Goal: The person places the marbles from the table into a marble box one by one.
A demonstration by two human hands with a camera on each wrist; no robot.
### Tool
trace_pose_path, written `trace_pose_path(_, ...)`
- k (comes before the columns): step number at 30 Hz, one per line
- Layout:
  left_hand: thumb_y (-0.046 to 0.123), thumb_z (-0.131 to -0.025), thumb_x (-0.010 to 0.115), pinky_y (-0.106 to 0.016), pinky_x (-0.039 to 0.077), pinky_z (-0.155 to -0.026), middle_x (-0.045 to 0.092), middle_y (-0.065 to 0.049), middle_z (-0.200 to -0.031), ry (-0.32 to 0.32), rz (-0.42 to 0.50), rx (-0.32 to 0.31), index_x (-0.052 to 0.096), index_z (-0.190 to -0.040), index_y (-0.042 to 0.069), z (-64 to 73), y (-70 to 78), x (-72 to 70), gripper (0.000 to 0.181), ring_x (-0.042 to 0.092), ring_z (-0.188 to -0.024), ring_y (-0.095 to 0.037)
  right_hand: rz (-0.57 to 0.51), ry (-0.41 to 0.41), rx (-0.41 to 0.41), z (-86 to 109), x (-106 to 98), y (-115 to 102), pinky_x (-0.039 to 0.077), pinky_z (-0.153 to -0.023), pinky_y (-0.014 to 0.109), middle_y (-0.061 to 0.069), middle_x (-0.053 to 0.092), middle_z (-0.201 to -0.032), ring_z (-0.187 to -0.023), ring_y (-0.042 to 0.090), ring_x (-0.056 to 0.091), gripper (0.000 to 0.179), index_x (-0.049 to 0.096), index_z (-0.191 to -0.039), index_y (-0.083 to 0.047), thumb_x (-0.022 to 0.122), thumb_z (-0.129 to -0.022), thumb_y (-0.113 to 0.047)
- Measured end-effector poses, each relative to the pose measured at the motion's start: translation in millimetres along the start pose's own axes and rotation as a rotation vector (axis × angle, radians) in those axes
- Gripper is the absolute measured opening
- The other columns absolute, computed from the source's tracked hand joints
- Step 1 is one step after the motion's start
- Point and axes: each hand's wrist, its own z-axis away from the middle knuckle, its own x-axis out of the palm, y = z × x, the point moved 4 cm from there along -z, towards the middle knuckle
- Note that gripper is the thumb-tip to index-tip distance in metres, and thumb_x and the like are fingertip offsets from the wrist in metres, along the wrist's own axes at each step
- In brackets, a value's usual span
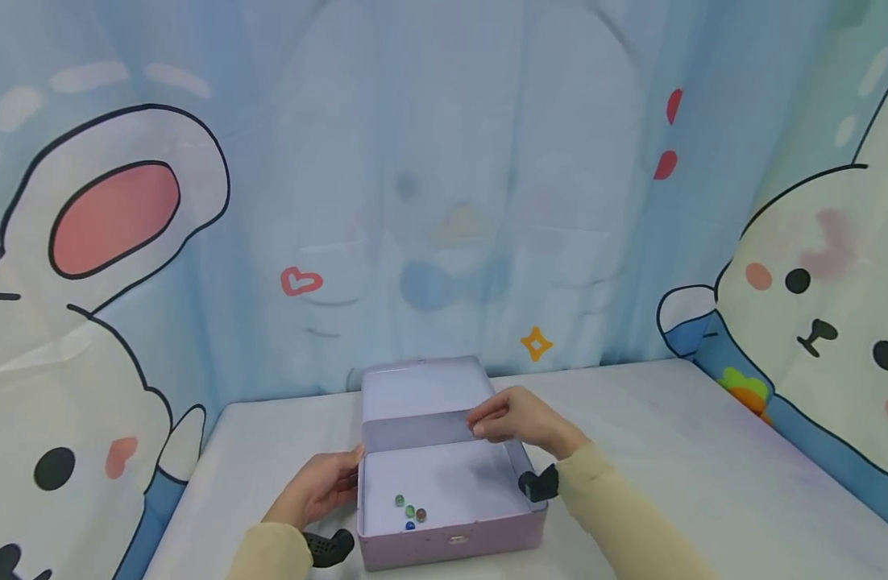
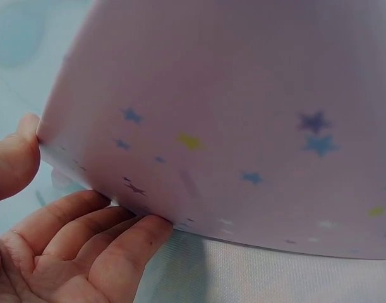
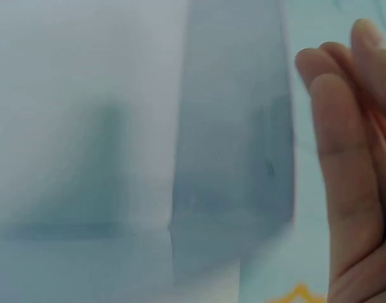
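Observation:
A light purple tin box [image 1: 451, 541] stands on the table with its hinged lid [image 1: 424, 389] raised at the back. Several small glass marbles [image 1: 410, 511], green, brown and blue, lie at the front left of its floor. My left hand [image 1: 328, 486] holds the box's left side. Its thumb [image 2: 16, 161] is at the upright edge and its fingers [image 2: 72, 218] are at the bottom edge of the star-printed wall. Above the back right part of the box is my right hand [image 1: 515, 419], fingers lightly bent and close together, nothing visible between them.
A white cloth covers the table [image 1: 632, 435] around the box. Behind it hangs a blue curtain [image 1: 444, 201] with cartoon rabbits, close to the raised lid. Black straps with small devices [image 1: 538, 484] sit on both wrists.

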Motion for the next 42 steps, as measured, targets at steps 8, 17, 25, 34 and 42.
trace_pose_path(8, 0.028, -0.107, 0.054, -0.050, 0.050, -0.111, 0.050, -0.035, -0.146, 0.013, -0.008, 0.011, 0.045, -0.143, -0.016, 1.6, 0.2, -1.3, 0.058, 0.056, -0.132, -0.042, -0.134, 0.171, 0.067, 52.6, -86, 57, 0.059, -0.098, 0.034, 0.024, 0.063, -0.139, -0.118, 0.022, 0.070, 0.060, 0.052, -0.142, 0.009, 0.070, -0.098, -0.028)
trace_pose_path(17, 0.027, -0.108, 0.053, -0.053, 0.048, -0.112, 0.051, -0.036, -0.145, 0.013, 0.010, 0.010, 0.045, -0.142, -0.017, 0.0, -4.5, 0.1, 0.056, 0.057, -0.130, -0.042, -0.171, 0.257, 0.138, 88.8, -125, 96, 0.060, -0.093, 0.026, 0.019, 0.066, -0.137, -0.110, 0.011, 0.072, 0.063, 0.046, -0.146, 0.011, 0.069, -0.099, -0.025)
trace_pose_path(25, 0.028, -0.108, 0.053, -0.053, 0.047, -0.114, 0.046, -0.037, -0.149, 0.003, 0.005, 0.003, 0.042, -0.144, -0.017, 0.9, -4.5, -0.4, 0.060, 0.053, -0.134, -0.044, -0.129, 0.295, 0.284, 114.5, -117, 142, 0.062, -0.090, 0.030, 0.021, 0.070, -0.128, -0.110, 0.025, 0.072, 0.054, 0.057, -0.137, 0.010, 0.072, -0.096, -0.022)
trace_pose_path(34, 0.030, -0.108, 0.052, -0.054, 0.045, -0.114, 0.042, -0.038, -0.150, -0.014, -0.013, -0.009, 0.039, -0.146, -0.018, 2.2, 0.2, 0.4, 0.062, 0.052, -0.135, -0.044, -0.013, 0.371, 0.399, 129.2, -110, 181, 0.062, -0.090, 0.036, 0.014, 0.076, -0.115, -0.104, 0.022, 0.072, 0.042, 0.068, -0.126, 0.005, 0.077, -0.092, -0.019)
trace_pose_path(42, 0.030, -0.108, 0.053, -0.053, 0.045, -0.114, 0.044, -0.038, -0.149, -0.010, -0.001, -0.012, 0.040, -0.145, -0.017, 1.1, -2.1, 0.1, 0.062, 0.053, -0.134, -0.044, 0.272, 0.333, 0.342, 125.3, -98, 165, 0.063, -0.087, 0.041, 0.012, 0.077, -0.109, -0.099, 0.024, 0.073, 0.024, 0.076, -0.113, -0.001, 0.077, -0.089, -0.009)
